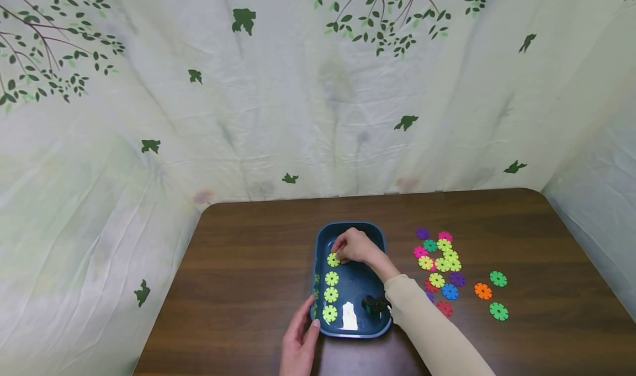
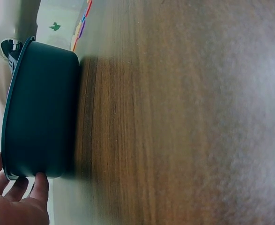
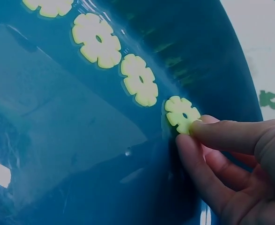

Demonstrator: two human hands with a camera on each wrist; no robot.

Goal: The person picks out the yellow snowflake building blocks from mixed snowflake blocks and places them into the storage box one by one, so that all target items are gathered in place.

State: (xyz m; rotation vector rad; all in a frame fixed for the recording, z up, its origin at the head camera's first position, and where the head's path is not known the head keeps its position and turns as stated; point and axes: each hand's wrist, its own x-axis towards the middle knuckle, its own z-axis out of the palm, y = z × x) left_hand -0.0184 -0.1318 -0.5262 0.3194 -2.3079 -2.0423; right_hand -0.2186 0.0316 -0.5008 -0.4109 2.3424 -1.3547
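Note:
My right hand [image 1: 355,246] reaches into the far left part of a deep blue tray [image 1: 362,279]. Between thumb and fingers it pinches a yellow notched disc [image 3: 176,107], which has a small central hole and sits low over the tray floor. Three more yellow notched discs [image 1: 330,294] lie in a line along the tray's left wall, running toward the near side. My left hand [image 1: 300,340] grips the tray's near left edge, its thumb at the rim and its fingers against the outer wall [image 2: 41,112].
Right of the tray, loose notched discs lie in a cluster: yellow [image 1: 450,255], purple [image 1: 422,233], blue [image 1: 449,291], pink and red. Farther right are an orange disc [image 1: 482,291] and two green discs [image 1: 498,278]. A leaf-patterned cloth [image 1: 298,116] hangs behind the brown table [image 1: 258,254].

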